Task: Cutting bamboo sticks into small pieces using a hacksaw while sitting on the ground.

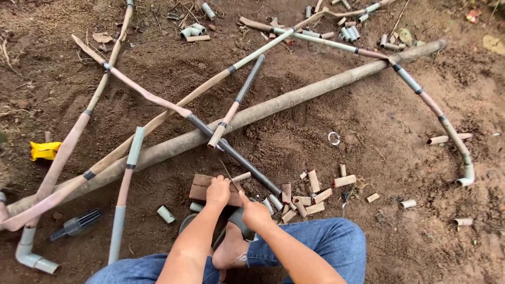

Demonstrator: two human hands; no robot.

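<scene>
Nearest the camera, blue jeans (336,242) frame a bare foot (229,252) planted on the soil. Just above it the left hand (218,190) is curled down onto a reddish brick (200,186), pinning something small there; what it grips is hidden under the fingers. The right hand (255,213) is closed around the handle of a thin blade (227,171) that rises toward the left hand. A short tan pipe stub (242,176) lies touching the brick's far edge, just beside the blade.

The stub looks light, stiff and smooth-walled, so it would likely roll or slip; holding it near one end and pressing it flat against the brick seems the surest grip.

To the right sits a heap of similar offcuts (310,197), hollow, dusty, beige. A dark pipe (236,155) runs diagonally past the brick. Beyond, a long thick pole (294,100) crosses the ground, with slimmer jointed pipes (158,102), pinkish and grey, laid over it. A yellow wrapper (44,150) lies at far left on crumbly brown earth (379,121).
</scene>
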